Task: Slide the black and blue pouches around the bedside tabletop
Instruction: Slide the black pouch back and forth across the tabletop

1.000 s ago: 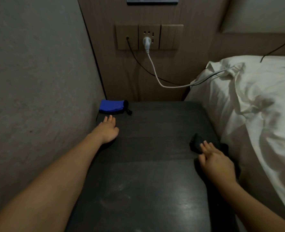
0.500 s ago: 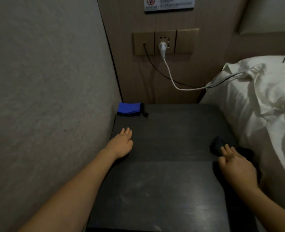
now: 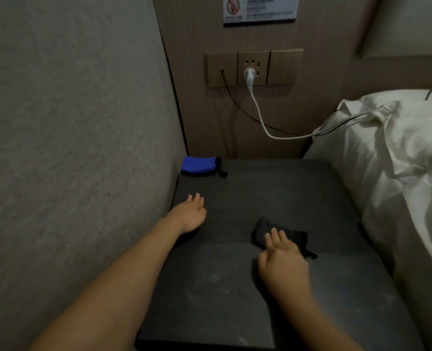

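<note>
On the dark counter (image 3: 273,193) I see my right hand (image 3: 283,264) lying flat — fingers (image 3: 275,236) straight, pressing on the black pouch (image 3: 278,235) near the middle. My left hand (image 3: 188,215) rests open near the left edge, fingers relaxed, holding nothing. At the far left corner — against the wall (image 3: 70,148) — sits the blue pouch (image 3: 200,166).

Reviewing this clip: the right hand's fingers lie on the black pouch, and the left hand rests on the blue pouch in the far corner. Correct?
Not quite. In the head view the left hand lies apart from the blue pouch, touching only the tabletop. The right hand on the black pouch is correct.
</note>
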The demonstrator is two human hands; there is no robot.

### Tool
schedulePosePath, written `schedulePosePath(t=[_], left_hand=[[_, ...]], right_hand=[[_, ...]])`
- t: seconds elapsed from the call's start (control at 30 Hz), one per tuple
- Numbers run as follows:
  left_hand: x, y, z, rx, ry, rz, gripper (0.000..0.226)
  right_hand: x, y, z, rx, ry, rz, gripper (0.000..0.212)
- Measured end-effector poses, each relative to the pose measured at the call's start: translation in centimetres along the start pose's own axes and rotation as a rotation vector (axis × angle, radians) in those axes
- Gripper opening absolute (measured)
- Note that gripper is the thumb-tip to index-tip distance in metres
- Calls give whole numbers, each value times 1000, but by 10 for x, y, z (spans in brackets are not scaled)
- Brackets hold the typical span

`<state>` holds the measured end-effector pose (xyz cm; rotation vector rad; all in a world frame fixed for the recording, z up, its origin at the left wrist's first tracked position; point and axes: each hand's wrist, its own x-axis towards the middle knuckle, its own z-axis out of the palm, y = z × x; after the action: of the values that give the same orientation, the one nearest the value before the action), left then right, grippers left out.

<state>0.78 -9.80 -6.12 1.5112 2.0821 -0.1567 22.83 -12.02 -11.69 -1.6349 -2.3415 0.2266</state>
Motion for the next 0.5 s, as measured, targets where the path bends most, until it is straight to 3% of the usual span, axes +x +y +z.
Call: schedulePosePath(t=[0.5], left_hand=[[7, -8, 6, -52, 20, 26, 54]], right_hand=[[-2, -136, 42, 175, -95, -246, 50]])
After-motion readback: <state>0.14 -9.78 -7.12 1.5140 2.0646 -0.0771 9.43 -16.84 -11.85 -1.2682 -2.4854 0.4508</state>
